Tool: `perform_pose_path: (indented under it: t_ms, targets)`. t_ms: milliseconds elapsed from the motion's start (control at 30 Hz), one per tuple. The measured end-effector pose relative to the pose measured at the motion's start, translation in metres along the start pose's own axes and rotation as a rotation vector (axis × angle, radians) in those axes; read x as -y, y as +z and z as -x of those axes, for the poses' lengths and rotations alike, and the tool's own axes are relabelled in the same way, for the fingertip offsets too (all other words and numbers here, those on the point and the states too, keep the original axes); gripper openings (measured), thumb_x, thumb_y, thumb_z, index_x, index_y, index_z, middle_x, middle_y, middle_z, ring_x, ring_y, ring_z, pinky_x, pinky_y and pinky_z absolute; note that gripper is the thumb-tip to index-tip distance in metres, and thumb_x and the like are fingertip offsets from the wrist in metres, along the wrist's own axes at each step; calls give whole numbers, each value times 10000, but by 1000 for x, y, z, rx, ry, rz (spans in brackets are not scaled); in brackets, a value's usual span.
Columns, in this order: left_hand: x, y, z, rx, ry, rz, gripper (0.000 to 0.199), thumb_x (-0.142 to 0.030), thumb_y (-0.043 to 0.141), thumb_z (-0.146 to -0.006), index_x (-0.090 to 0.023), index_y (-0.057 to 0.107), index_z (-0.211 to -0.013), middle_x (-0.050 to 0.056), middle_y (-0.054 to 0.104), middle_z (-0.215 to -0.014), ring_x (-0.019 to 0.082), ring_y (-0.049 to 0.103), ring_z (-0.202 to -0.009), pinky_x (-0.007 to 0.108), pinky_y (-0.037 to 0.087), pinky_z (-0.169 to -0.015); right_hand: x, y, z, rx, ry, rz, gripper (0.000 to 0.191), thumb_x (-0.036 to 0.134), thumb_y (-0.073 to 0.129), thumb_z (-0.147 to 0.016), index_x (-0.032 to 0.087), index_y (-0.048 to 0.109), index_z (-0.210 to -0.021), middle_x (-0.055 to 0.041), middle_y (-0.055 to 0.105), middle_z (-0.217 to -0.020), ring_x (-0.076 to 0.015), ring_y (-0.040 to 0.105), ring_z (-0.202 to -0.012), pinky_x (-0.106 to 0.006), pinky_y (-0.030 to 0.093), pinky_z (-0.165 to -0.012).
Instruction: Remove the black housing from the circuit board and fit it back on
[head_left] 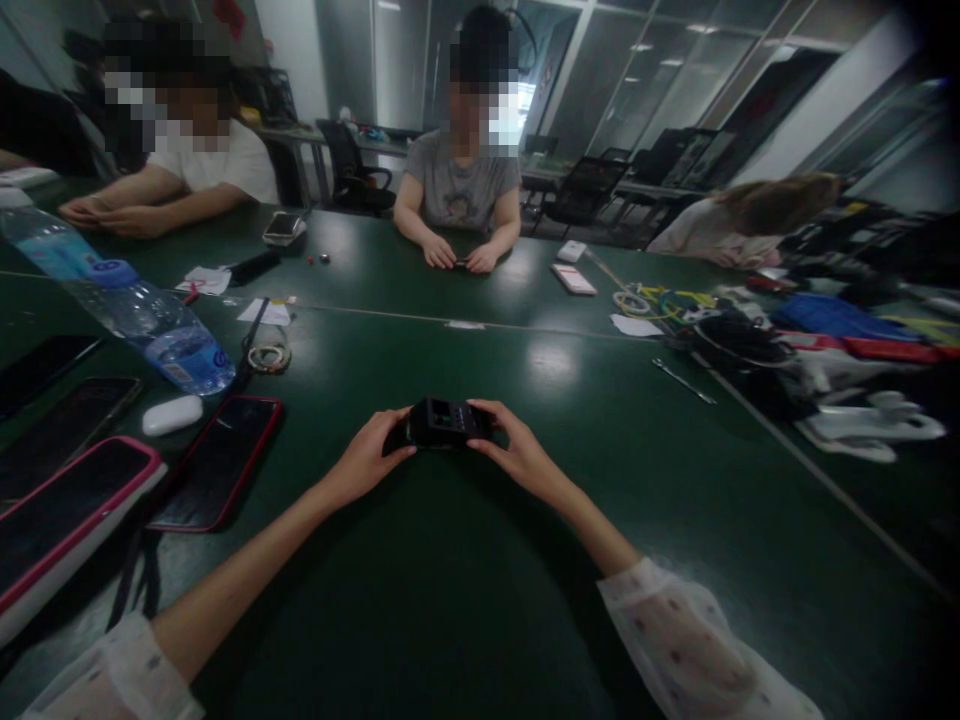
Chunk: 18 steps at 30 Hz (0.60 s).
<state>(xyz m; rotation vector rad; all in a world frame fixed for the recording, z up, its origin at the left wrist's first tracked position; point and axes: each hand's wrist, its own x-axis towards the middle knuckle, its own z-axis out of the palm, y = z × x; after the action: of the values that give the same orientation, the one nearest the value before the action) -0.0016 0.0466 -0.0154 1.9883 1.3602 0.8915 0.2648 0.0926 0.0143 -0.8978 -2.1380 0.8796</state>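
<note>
A small black device [444,420] rests at the middle of the dark green table [450,580], held at both ends. My left hand [369,452] grips its left end between thumb and fingers. At the right end, the thumb and fingers of my right hand [514,447] close on it. Its upper face shows a small dark panel and several small marks. The undersides of the fingertips are partly hidden behind the device.
Phones [217,465], a white case [172,415], and water bottles [180,350] lie at the left. A wrench [684,382], cables [645,300] and a white tool [870,420] are at the right. Three people sit across the table.
</note>
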Motion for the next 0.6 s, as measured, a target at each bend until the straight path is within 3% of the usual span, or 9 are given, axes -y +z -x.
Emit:
perform_pose_path:
  t_ms: [267,467,600]
  targets:
    - [1,0,1,-1,-14,1,526,-282,601,-878,-243,396,-1360,100,523,-1273,257,524,-1163,488,428,-989,3,5,-1,-48,39,-34,475,318,596,-865,287,456,-1318,-80,543,-1256,-239,549,-1129,-428,489,-924]
    - [-2,0,2,-15,-56,15,775,-336,629,-855,-263,176,-1479,125,453,-1364,271,470,-1240,515,382,-1025,-2,8,1,23,19,-29,479,289,626,-842,292,477,-1298,-63,555,-1228,-226,558,-1116,-449,472,-960]
    - [-10,-3,2,18,-55,-1,839,-445,676,-804,-277,200,-1474,121,451,-1363,286,477,-1224,509,397,-1012,-6,12,2,45,18,12,508,277,633,-837,290,458,-1314,-66,551,-1235,-229,538,-1145,-455,445,-984]
